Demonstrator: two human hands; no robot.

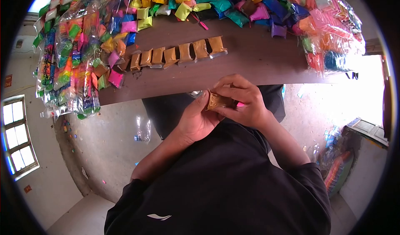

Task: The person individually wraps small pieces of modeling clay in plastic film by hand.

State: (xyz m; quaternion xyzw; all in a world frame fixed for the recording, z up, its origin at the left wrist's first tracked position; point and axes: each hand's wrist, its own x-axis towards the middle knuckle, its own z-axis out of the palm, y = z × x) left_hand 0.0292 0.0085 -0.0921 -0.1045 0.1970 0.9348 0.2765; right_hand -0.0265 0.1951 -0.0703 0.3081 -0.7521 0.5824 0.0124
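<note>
Close to my body, just off the table's front edge, both my hands hold one small brown packet (220, 102) in a clear wrapper. My left hand (196, 117) grips its left side with the thumb up along the edge. Curled over the top and right side are the fingers of my right hand (243, 99), with its thumb along the bottom. A bit of bright pink shows by the right palm; what it is I cannot make out. Beyond my hands, a row of several similar brown packets (170, 56) lies on the brown table (258, 60).
Many colourful small packets (183, 10) are heaped along the table's back. Clear bags of packets stand at the left (75, 64) and right (329, 22). A pink stick-like item (203, 25) lies near the heap. A clear wrapper (143, 128) is on the floor.
</note>
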